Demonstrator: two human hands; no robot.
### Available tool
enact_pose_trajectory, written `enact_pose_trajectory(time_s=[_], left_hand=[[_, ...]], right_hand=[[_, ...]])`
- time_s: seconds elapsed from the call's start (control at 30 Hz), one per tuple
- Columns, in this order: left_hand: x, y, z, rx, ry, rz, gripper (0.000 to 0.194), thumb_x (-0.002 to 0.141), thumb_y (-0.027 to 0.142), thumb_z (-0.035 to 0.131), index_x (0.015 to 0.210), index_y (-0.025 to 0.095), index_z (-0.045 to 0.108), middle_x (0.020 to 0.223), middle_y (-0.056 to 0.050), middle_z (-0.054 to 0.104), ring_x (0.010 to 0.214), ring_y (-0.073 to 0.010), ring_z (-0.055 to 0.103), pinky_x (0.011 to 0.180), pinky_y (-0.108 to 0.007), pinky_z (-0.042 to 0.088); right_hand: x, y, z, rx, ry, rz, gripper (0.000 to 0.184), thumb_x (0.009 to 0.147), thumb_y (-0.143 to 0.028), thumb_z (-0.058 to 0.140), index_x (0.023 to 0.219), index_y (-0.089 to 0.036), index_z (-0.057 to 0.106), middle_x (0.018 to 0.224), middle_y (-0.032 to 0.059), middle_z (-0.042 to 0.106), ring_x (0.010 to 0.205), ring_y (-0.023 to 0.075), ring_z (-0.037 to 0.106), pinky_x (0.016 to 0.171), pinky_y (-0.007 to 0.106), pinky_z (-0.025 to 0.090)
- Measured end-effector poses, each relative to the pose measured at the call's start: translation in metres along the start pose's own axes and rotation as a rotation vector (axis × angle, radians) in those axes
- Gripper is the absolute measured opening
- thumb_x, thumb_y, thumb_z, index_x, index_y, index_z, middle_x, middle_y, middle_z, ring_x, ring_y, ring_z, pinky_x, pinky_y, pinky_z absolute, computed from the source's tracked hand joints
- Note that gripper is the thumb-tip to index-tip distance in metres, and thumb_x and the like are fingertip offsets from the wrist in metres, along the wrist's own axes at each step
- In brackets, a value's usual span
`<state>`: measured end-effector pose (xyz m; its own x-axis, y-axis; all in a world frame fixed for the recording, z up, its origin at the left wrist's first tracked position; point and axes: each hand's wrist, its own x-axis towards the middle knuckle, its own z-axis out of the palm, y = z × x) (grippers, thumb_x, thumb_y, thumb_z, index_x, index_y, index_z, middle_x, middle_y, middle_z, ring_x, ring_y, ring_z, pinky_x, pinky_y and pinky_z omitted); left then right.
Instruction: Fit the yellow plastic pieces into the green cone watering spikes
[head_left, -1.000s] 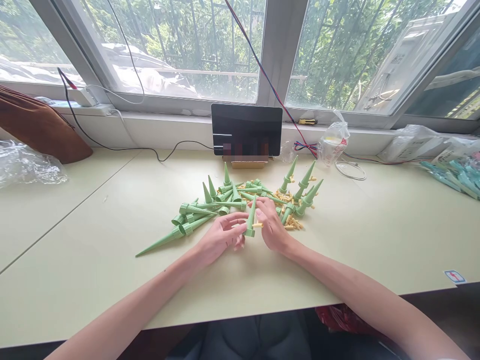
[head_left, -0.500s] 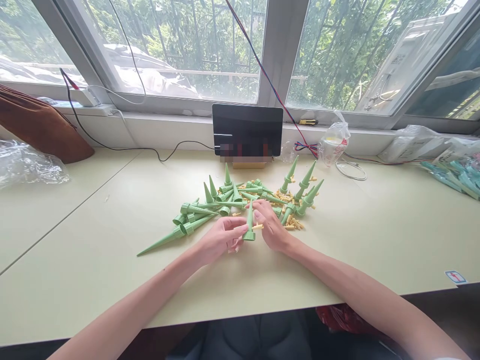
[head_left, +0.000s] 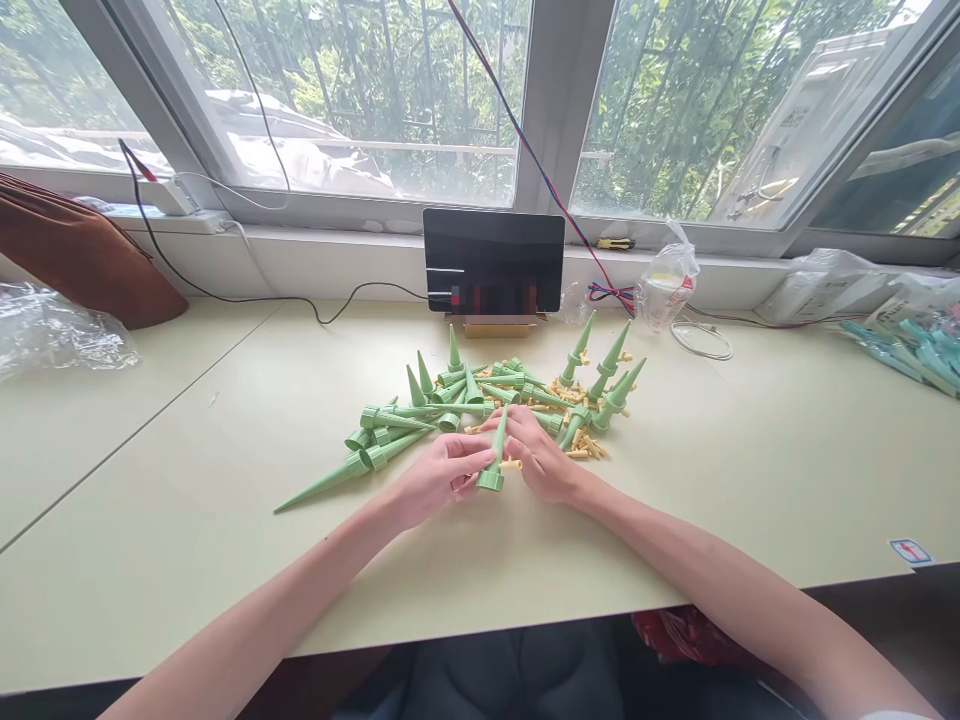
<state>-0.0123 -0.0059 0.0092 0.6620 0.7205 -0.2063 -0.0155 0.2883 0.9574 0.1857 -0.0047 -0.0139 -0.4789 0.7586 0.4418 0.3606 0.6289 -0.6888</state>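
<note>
Back from the bench's [head_left: 420, 600] near edge, the left hand [head_left: 439, 475] pinches a green spike [head_left: 499, 443] aloft; steady support near the collar [head_left: 490, 481] should keep its yellow peg [head_left: 511, 464] square. The right hand [head_left: 544, 460] curls alongside, its grasp indeterminable. Slender, tilted, tip up, the spike resembles the similar spikes [head_left: 395, 418] heaped beyond.

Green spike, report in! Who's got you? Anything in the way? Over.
Left hand holding green spike, tip up. Right hand close beside; contact unclear. Yellow peg at spike's side. Spike pile just beyond.
</note>
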Motion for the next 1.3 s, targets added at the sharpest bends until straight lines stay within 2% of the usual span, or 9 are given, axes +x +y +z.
enact_pose_trajectory(time_s=[0.23,0.47,0.77,1.03,1.3], left_hand=[[0.0,0.0,0.002,0.086,0.043,-0.006,0.033,0.083,0.046,0.068,0.09,0.015,0.073,0.063,0.005,0.032,0.053,-0.0073,0.024,0.051,-0.022,0.029],[0.0,-0.002,0.004,0.142,0.001,0.071,0.038,0.085,0.05,0.064,0.083,0.013,0.069,0.063,0.002,0.042,0.052,-0.0073,0.029,0.048,-0.022,0.026],[-0.001,-0.006,0.009,0.166,0.021,0.086,0.041,0.089,0.049,0.061,0.113,0.017,0.069,0.057,0.005,0.04,0.048,-0.0067,0.035,0.049,-0.021,0.033],[-0.001,-0.009,0.012,0.246,0.084,0.172,0.042,0.09,0.048,0.06,0.114,0.014,0.068,0.066,0.0,0.056,0.048,-0.0083,0.046,0.048,-0.022,0.039],[-0.002,-0.009,0.018,0.253,0.142,0.277,0.035,0.091,0.042,0.061,0.111,0.014,0.063,0.058,0.003,0.054,0.046,-0.0086,0.047,0.048,-0.022,0.041]], right_hand=[[-0.001,0.001,0.0,-0.015,-0.036,0.008,0.057,0.103,-0.053,0.017,0.115,-0.021,0.063,0.112,0.0111,0.056,0.114,0.0253,0.046,0.104,0.045,0.036],[-0.003,0.001,0.001,-0.017,-0.04,0.049,0.047,0.105,-0.041,0.021,0.114,-0.022,0.063,0.112,0.0096,0.054,0.114,0.0241,0.045,0.103,0.044,0.037],[0.0,-0.005,-0.001,-0.01,-0.05,0.04,0.046,0.104,-0.03,0.019,0.108,-0.021,0.064,0.111,0.0086,0.058,0.116,0.0229,0.045,0.105,0.043,0.036],[-0.001,-0.005,0.0,0.016,-0.01,0.078,0.045,0.103,-0.031,0.02,0.099,-0.02,0.064,0.108,0.0093,0.055,0.115,0.0231,0.045,0.102,0.042,0.039],[0.0,-0.005,0.0,0.028,0.012,0.084,0.05,0.104,-0.034,0.017,0.094,-0.021,0.064,0.104,0.0083,0.059,0.114,0.0232,0.047,0.103,0.042,0.039]])
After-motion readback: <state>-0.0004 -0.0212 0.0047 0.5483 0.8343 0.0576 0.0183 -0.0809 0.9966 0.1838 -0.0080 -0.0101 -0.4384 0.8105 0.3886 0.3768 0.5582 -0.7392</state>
